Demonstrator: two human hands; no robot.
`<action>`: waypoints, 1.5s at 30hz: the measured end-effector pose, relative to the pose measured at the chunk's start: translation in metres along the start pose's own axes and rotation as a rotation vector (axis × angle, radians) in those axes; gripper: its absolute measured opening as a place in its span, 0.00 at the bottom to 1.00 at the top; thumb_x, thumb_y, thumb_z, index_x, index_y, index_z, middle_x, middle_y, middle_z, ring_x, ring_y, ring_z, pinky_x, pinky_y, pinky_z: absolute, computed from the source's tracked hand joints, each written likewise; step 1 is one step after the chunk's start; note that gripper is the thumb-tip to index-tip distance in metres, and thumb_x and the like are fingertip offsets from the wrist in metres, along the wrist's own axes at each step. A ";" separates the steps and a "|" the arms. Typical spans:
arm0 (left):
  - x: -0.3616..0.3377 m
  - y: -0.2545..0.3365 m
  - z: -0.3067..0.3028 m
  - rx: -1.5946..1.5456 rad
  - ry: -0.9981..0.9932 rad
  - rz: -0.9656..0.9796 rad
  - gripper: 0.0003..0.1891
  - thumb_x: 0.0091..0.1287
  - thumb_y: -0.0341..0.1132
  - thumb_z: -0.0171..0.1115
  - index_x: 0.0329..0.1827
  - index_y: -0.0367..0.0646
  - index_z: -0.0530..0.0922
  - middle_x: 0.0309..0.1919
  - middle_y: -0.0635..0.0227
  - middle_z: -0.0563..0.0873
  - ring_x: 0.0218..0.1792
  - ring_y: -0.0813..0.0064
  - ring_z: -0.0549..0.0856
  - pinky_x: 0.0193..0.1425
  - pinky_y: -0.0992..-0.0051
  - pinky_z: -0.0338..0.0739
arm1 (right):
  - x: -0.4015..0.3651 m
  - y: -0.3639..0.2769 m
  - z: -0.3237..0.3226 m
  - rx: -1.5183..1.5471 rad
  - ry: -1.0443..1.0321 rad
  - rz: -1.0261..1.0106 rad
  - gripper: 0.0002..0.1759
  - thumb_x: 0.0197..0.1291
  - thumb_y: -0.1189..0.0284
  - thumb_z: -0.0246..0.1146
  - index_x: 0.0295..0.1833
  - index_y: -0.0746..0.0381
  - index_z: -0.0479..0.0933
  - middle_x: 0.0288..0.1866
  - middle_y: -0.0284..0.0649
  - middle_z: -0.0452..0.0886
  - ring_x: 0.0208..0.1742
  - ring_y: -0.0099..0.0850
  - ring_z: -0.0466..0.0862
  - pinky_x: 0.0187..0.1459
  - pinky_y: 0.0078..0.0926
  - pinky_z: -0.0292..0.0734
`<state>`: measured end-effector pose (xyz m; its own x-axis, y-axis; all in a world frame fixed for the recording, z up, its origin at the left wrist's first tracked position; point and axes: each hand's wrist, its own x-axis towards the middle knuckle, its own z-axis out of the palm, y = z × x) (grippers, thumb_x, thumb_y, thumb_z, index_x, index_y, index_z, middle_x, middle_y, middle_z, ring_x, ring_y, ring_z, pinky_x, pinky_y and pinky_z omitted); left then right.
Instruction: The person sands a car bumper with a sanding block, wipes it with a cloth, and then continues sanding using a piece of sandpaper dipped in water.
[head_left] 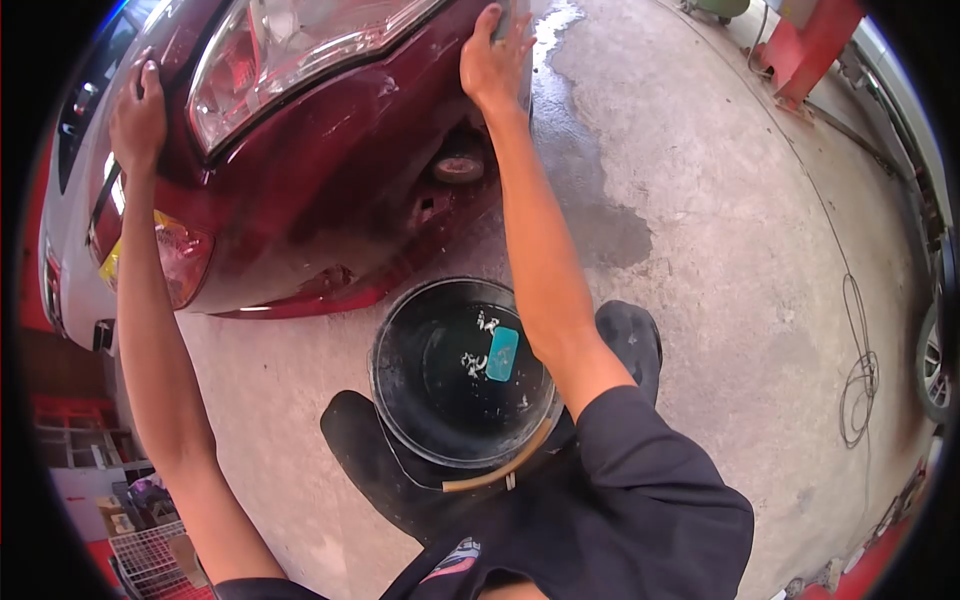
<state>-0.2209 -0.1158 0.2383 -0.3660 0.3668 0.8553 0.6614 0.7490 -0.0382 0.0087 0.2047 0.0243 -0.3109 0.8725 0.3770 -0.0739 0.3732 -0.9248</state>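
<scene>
A dark red car bumper [330, 180] with a clear headlight [300, 60] fills the upper left. My left hand [138, 118] is at the car's left part, beside the headlight, its fingers bent; what they hold, if anything, is hidden. Near the bumper's right edge, my right hand [495, 62] has its fingers spread, with the thumb up and no object visible in it. Between my knees stands a black bucket [440, 400] with a tan handle grip. In it lies a teal block [502, 355] among white scraps or foam.
Wet patches mark the concrete floor [700, 330] beside the car. A thin cable [858, 370] lies coiled at the right, near a car wheel [935, 365]. A red lift post [805, 50] stands at the upper right; a wire basket [155, 560] is at the lower left.
</scene>
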 end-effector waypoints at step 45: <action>0.000 0.004 -0.001 0.111 0.013 -0.078 0.30 0.79 0.60 0.47 0.77 0.59 0.80 0.65 0.47 0.87 0.68 0.42 0.83 0.74 0.50 0.75 | -0.029 0.032 0.010 -0.207 -0.046 -0.175 0.39 0.86 0.61 0.44 0.86 0.81 0.46 0.90 0.71 0.42 0.91 0.68 0.41 0.89 0.60 0.38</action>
<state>-0.2181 -0.1135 0.2388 -0.4044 0.2982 0.8646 0.5543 0.8318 -0.0276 0.0056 0.1876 -0.0165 -0.3533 0.7759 0.5227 0.0632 0.5773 -0.8141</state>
